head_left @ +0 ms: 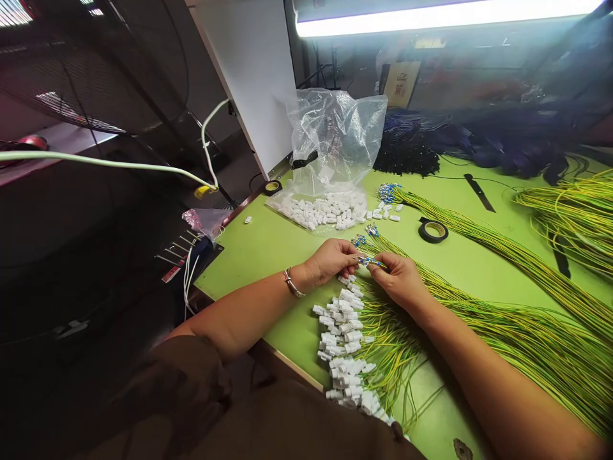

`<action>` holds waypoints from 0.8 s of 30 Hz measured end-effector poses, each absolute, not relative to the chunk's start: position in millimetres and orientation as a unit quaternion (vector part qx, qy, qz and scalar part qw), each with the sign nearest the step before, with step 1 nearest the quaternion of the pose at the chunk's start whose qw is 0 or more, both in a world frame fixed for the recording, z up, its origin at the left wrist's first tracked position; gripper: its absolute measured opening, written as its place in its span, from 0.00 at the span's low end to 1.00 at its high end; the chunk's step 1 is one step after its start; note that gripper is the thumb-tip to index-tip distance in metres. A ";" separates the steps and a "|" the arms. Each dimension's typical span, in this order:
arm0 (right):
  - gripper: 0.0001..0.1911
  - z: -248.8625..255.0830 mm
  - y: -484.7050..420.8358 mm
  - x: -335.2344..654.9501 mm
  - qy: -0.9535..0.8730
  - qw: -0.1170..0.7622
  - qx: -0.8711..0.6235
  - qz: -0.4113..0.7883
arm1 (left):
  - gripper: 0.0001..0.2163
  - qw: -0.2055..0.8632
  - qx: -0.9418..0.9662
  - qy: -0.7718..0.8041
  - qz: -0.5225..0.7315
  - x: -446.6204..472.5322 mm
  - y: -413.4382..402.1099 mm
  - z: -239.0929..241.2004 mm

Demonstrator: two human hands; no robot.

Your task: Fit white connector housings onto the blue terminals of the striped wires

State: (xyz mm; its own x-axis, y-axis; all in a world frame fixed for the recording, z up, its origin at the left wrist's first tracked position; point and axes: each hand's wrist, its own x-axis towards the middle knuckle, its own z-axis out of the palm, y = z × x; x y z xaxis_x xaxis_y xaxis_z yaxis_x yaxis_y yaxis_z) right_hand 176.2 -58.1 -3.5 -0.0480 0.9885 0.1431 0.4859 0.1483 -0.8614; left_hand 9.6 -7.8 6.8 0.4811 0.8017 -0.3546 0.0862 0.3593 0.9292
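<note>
My left hand and my right hand meet over the green table, both pinching the blue-tipped ends of yellow-green wires. A bracelet sits on my left wrist. Just below my hands lies a row of wires fitted with white connectors, running toward me. A bundle of yellow-green wires stretches from my hands to the right. Loose white connectors lie spilled from a clear plastic bag beyond my hands.
A second wire bundle with blue terminals lies further back. A black tape roll sits between the bundles, a smaller roll by the white panel. Dark wire heaps fill the back. More yellow-green wires lie at right.
</note>
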 end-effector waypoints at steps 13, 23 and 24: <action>0.13 0.7 -56.2 185.9 -0.534 0.478 -0.574 0.395 | 0.06 0.627 0.697 0.324 0.126 -0.6 -8.9 13.1; 0.13 -7.1 -58.4 182.3 -0.500 0.504 -0.556 0.432 | 0.08 0.142 0.759 0.594 0.228 -46.6 43.3 30.9; 0.12 -7.1 -58.8 181.9 -0.509 0.503 -0.556 0.423 | 0.08 0.110 0.748 0.621 0.206 -49.9 49.1 28.5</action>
State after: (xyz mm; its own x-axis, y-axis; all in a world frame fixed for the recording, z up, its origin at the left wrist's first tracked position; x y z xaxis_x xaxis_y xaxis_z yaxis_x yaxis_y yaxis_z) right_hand 181.9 -58.8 -7.1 0.1251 0.9912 0.0424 0.1404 0.0247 -0.9898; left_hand -49.9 49.1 28.5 0.1437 0.9746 0.1718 0.8837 -0.2045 0.4210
